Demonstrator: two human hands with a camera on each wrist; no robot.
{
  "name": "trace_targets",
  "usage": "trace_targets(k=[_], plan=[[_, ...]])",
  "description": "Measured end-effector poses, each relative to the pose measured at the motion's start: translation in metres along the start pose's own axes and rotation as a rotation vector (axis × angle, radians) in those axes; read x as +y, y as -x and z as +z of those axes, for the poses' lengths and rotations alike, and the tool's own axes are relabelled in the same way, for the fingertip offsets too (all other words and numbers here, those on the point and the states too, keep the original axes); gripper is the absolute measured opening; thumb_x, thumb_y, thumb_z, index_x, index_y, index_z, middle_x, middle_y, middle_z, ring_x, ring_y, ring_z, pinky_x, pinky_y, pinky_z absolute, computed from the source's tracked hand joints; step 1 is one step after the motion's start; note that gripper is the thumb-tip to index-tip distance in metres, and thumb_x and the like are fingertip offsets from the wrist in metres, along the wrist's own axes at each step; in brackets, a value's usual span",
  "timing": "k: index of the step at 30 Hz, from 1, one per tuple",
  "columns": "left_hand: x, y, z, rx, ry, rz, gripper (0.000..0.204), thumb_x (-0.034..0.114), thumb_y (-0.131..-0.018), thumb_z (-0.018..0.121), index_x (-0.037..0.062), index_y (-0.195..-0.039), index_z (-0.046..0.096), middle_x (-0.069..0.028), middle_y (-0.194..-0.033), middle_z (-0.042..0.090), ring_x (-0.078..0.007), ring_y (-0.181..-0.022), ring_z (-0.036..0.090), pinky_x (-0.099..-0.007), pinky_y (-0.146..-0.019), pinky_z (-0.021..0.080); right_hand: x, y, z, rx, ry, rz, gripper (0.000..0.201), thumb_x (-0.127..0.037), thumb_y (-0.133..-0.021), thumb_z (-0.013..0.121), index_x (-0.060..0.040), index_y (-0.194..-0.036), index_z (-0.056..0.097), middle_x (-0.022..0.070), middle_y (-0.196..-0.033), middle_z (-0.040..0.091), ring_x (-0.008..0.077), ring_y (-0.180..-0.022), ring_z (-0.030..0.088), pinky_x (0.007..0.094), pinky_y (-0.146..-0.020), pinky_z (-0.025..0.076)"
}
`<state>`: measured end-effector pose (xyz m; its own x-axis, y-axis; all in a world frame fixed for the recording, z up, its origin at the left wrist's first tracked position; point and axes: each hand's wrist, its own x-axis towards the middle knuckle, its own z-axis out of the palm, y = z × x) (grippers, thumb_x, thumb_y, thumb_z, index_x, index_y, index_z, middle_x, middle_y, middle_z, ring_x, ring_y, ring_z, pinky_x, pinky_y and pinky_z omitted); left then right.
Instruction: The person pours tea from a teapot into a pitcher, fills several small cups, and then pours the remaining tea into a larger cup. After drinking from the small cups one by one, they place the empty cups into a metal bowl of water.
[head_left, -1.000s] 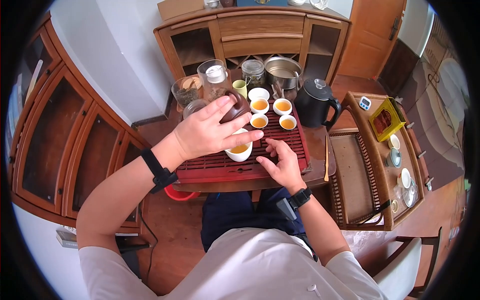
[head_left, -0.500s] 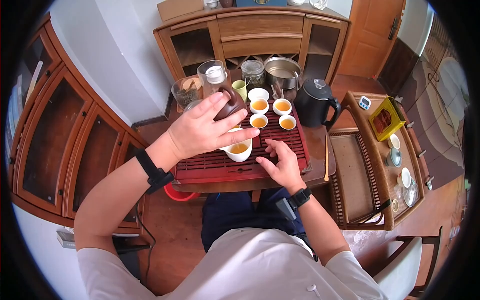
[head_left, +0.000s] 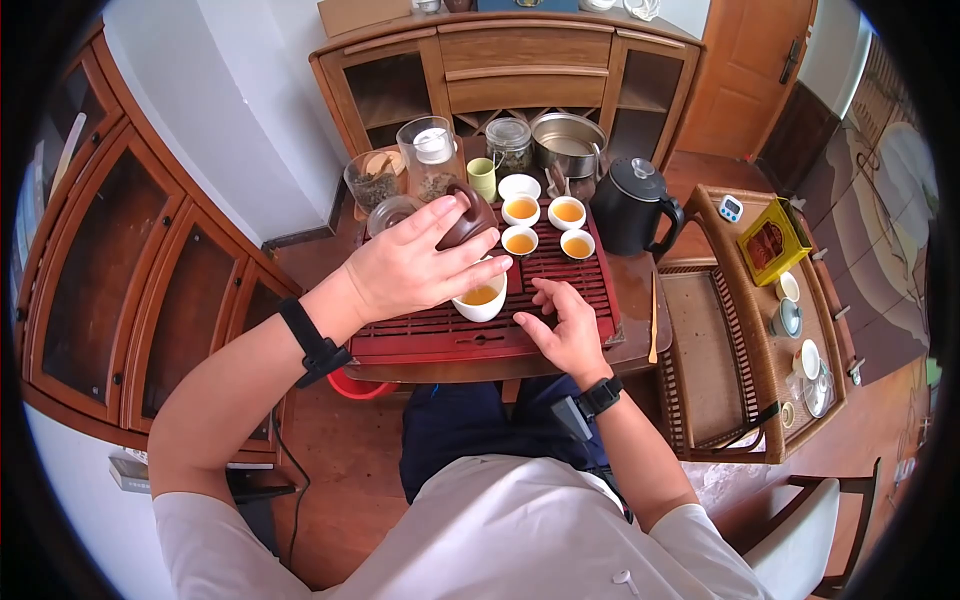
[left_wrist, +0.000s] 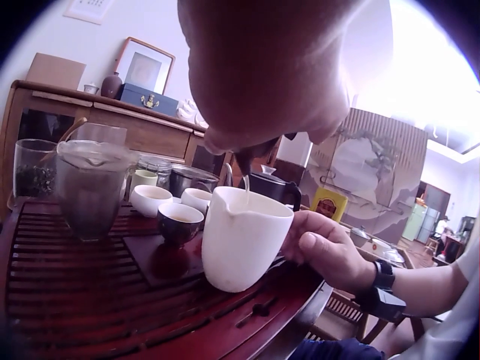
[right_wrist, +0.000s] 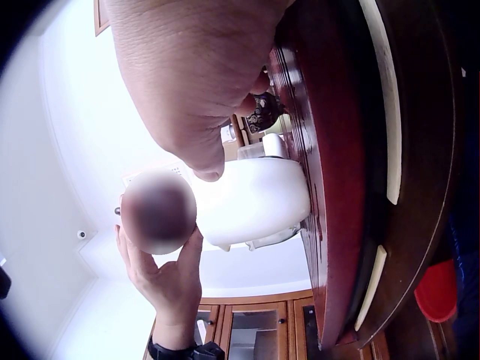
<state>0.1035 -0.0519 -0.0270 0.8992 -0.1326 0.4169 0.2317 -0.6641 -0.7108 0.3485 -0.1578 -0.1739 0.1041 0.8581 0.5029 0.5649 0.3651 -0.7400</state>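
Note:
My left hand (head_left: 415, 262) grips a dark brown teapot (head_left: 468, 218) tilted over a white pitcher (head_left: 481, 300) that holds amber tea. In the left wrist view a thin stream falls into the pitcher (left_wrist: 244, 238), beneath the left hand (left_wrist: 262, 71). My right hand (head_left: 570, 335) rests at the tray's front right, beside the pitcher, fingers loosely bent and holding nothing. Four small cups of tea, one of them this cup (head_left: 520, 242), stand on the slatted red tray (head_left: 430, 345). In the right wrist view the teapot (right_wrist: 159, 214) looks blurred, next to the pitcher (right_wrist: 259, 199).
Behind the tray stand glass jars (head_left: 430, 160), a green cup (head_left: 482, 178), a white bowl (head_left: 519, 187) and a metal pot (head_left: 567, 145). A black kettle (head_left: 632, 205) is at the right. Farther right, a wicker cart (head_left: 715, 350) carries a yellow tin (head_left: 773, 240) and cups.
The left hand and teapot shift slightly left, then back right, over the pitcher. The right hand stays in about the same place.

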Motion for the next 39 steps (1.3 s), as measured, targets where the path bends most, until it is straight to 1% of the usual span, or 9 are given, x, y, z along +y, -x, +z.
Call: trace_targets(k=[2, 3, 5, 8, 23, 27, 32, 36, 39], plan=[[-0.001, -0.001, -0.001, -0.004, 0.005, 0.006, 0.040, 0.025, -0.092, 0.065, 0.0279, -0.132, 0.073, 0.0039, -0.139, 0.067, -0.0300, -0.123, 0.064, -0.0464, -0.119, 0.044, 0.002, 0.000, 0.000, 0.001, 0.005, -0.007, 0.055, -0.027, -0.084, 0.089, -0.0023, -0.128, 0.068, 0.0085, -0.098, 0.069, 0.0234, -0.083, 0.066, 0.0368, -0.078, 0.058], [-0.001, -0.001, -0.002, -0.005, 0.006, 0.006, 0.040, 0.025, -0.092, 0.065, 0.0279, -0.132, 0.073, 0.0039, -0.139, 0.067, -0.0300, -0.123, 0.064, -0.0464, -0.119, 0.044, 0.003, 0.000, 0.000, 0.001, 0.009, -0.015, 0.054, -0.027, -0.084, 0.089, -0.0022, -0.128, 0.068, 0.0087, -0.098, 0.070, 0.0235, -0.083, 0.066, 0.0370, -0.078, 0.058], [-0.004, -0.001, -0.002, -0.024, -0.022, 0.030, 0.039, 0.024, -0.092, 0.064, 0.0220, -0.129, 0.074, 0.0034, -0.139, 0.067, -0.0295, -0.123, 0.063, -0.0459, -0.117, 0.046, 0.002, -0.001, 0.000, 0.001, 0.013, -0.017, 0.054, -0.027, -0.084, 0.089, -0.0021, -0.127, 0.068, 0.0088, -0.098, 0.070, 0.0235, -0.083, 0.066, 0.0371, -0.078, 0.058], [-0.004, -0.001, 0.000, -0.029, 0.004, 0.034, 0.037, 0.023, -0.092, 0.064, 0.0187, -0.127, 0.075, 0.0029, -0.138, 0.068, -0.0289, -0.123, 0.063, -0.0454, -0.116, 0.047, 0.001, 0.000, 0.000, 0.001, 0.013, -0.014, 0.053, -0.026, -0.084, 0.089, -0.0020, -0.126, 0.069, 0.0092, -0.098, 0.070, 0.0237, -0.084, 0.066, 0.0374, -0.078, 0.058], [-0.004, 0.000, -0.002, -0.025, 0.024, 0.044, 0.034, 0.022, -0.093, 0.063, 0.0194, -0.124, 0.076, 0.0031, -0.134, 0.071, -0.0233, -0.117, 0.068, -0.0440, -0.119, 0.045, 0.000, 0.000, 0.000, 0.013, 0.008, -0.021, 0.050, -0.026, -0.084, 0.088, -0.0023, -0.124, 0.070, 0.0086, -0.096, 0.070, 0.0235, -0.082, 0.066, 0.0369, -0.076, 0.058], [-0.005, -0.005, -0.003, -0.013, 0.022, 0.048, 0.033, 0.022, -0.092, 0.063, 0.0195, -0.122, 0.077, 0.0032, -0.134, 0.070, -0.0232, -0.117, 0.068, -0.0438, -0.120, 0.044, -0.001, 0.000, 0.000, 0.011, -0.002, -0.010, 0.050, -0.026, -0.084, 0.088, -0.0021, -0.124, 0.070, 0.0084, -0.096, 0.070, 0.0234, -0.082, 0.065, 0.0368, -0.077, 0.058], [-0.013, -0.016, -0.013, -0.027, -0.026, 0.116, 0.033, 0.024, -0.092, 0.063, 0.0204, -0.122, 0.077, 0.0034, -0.134, 0.070, -0.0239, -0.118, 0.068, -0.0436, -0.123, 0.040, 0.002, 0.001, 0.001, 0.013, -0.005, -0.013, 0.050, -0.026, -0.084, 0.088, -0.0019, -0.124, 0.070, 0.0084, -0.096, 0.070, 0.0234, -0.083, 0.065, 0.0367, -0.077, 0.057], [-0.014, -0.021, -0.017, -0.018, -0.040, 0.125, 0.033, 0.024, -0.093, 0.062, 0.0201, -0.122, 0.077, 0.0030, -0.134, 0.070, -0.0248, -0.119, 0.068, -0.0438, -0.123, 0.040, 0.000, 0.000, 0.000, 0.010, 0.005, -0.005, 0.051, -0.026, -0.084, 0.088, -0.0018, -0.125, 0.069, 0.0088, -0.096, 0.070, 0.0234, -0.082, 0.066, 0.0367, -0.077, 0.058], [-0.011, -0.019, -0.012, -0.013, -0.073, 0.142, 0.035, 0.027, -0.094, 0.062, 0.0232, -0.126, 0.075, 0.0024, -0.134, 0.069, -0.0257, -0.119, 0.068, -0.0437, -0.122, 0.040, 0.001, 0.000, 0.001, 0.015, -0.003, -0.014, 0.051, -0.026, -0.084, 0.088, -0.0019, -0.125, 0.069, 0.0089, -0.096, 0.070, 0.0235, -0.082, 0.066, 0.0368, -0.077, 0.058]])
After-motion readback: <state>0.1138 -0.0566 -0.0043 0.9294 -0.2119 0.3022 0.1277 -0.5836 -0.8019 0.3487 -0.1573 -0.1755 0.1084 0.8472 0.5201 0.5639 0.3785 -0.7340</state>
